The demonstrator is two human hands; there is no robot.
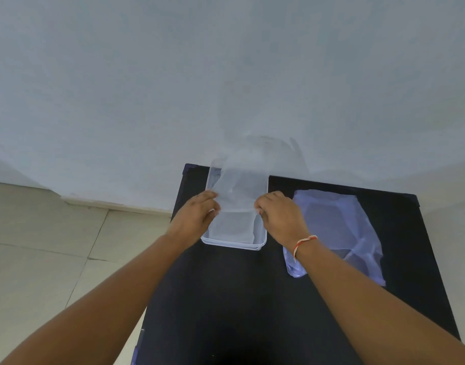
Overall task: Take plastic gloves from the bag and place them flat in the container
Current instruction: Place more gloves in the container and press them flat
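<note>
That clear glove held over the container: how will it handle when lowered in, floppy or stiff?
Probably very floppy: the glove is thin film, held stretched between left hand and right hand. Likely very light, so it may drift or crumple once released. It may also cling or slide on the clear container.

wall (173, 75): pale blue-grey | floor (41, 246): beige tiles | table (239, 299): black

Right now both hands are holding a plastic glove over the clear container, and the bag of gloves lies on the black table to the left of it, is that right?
Not quite: the head view shows the bag lying to the right of the clear container. Both the left hand and right hand do hold the plastic glove over it, on the black table.
</note>
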